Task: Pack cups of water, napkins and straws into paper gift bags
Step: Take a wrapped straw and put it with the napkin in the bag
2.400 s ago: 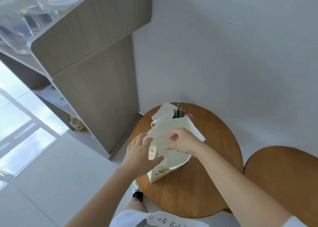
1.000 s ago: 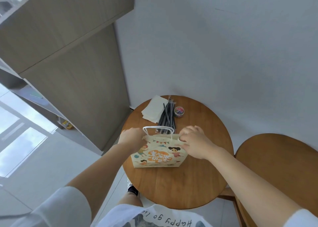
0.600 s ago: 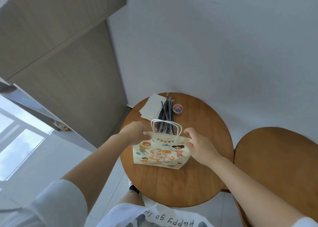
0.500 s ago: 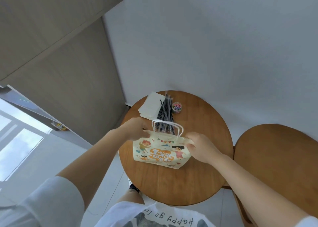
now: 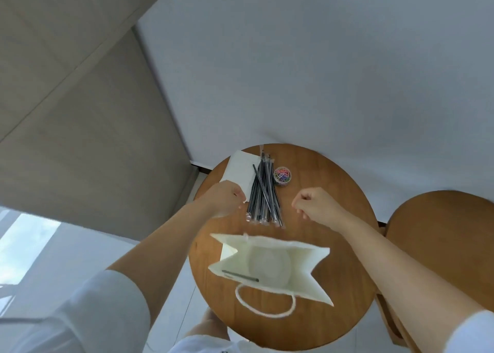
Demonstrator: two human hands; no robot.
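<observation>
Both hands have released the rim they held half a second ago: the left hand and right hand are now beyond the paper gift bag, which stands nearer the person with its mouth open to the camera.

1. Bench: round, wooden. It carries every item below. A second wooden table stands to the right.
2. Bag: upright, apart from both hands, with the near handle flopped toward the person. Inside are a round translucent cup lid and one black straw lying along the near wall. Whether a napkin is inside cannot be told.
3. Left hand: fingers curled, at the near corner of the napkin stack. Blur hides whether the grip pinches a napkin or only touches it.
4. Right hand: closed in a loose fist, nothing visible in the grip, hovering over bare bench.
5. Wrapped straws: these lie between the two hands, just right of the left hand, with the long axis running away from the person.
6. Tub of coloured paper clips: just right of the straws' far end.

Judgement: if a napkin is the next item, the left hand is the nearer, and the load must travel back toward the person to reach the bag mouth.
</observation>
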